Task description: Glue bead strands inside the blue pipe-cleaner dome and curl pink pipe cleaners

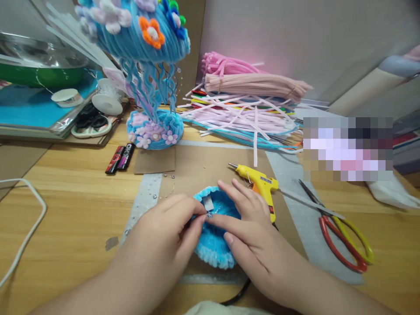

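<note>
A small blue bowl shape made of fuzzy pipe cleaners point(216, 258), hollow side up, lies on the cardboard between my hands. My left hand point(167, 227) pinches thumb and forefinger together inside the hollow; what they hold is too small to make out. Right at these fingertips is a clear bead or bit of thread point(210, 214). My right hand point(254, 223) has its fingers spread over the right side of the bowl shape. Its index fingertip reaches the clear bit, and its thumb touches the inner wall. A small white patch point(208, 203) sits inside the hollow.
A yellow glue gun point(259, 183) lies just beyond my right hand, scissors point(344, 240) farther right. Behind stands a blue pipe-cleaner jellyfish point(141, 39) with flowers. Pipe cleaner bundles point(249, 83) are piled at the back. A bead strand point(172, 186) lies on the cardboard point(197, 166).
</note>
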### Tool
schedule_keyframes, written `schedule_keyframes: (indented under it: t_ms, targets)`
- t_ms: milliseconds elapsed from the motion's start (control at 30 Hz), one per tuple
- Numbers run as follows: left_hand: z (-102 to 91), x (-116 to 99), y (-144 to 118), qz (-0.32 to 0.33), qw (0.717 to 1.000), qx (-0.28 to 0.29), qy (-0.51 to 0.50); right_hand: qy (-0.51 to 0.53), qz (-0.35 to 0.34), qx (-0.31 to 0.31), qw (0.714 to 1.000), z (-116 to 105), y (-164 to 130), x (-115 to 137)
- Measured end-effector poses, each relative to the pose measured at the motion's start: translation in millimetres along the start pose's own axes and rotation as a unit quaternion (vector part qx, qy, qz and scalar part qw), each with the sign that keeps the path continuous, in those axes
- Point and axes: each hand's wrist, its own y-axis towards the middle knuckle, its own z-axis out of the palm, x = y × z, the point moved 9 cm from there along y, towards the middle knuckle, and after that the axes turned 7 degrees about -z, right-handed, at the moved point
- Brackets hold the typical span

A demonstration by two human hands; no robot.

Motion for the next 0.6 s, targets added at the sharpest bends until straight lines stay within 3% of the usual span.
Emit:
schedule_keyframes:
  t_ms: [600]
  targets:
    - [2.3,3.6,-0.1,-0.006,1.0,0.01,0.012,-0.048,0.015,0.001,0.999,3.2,0.2,-0.6]
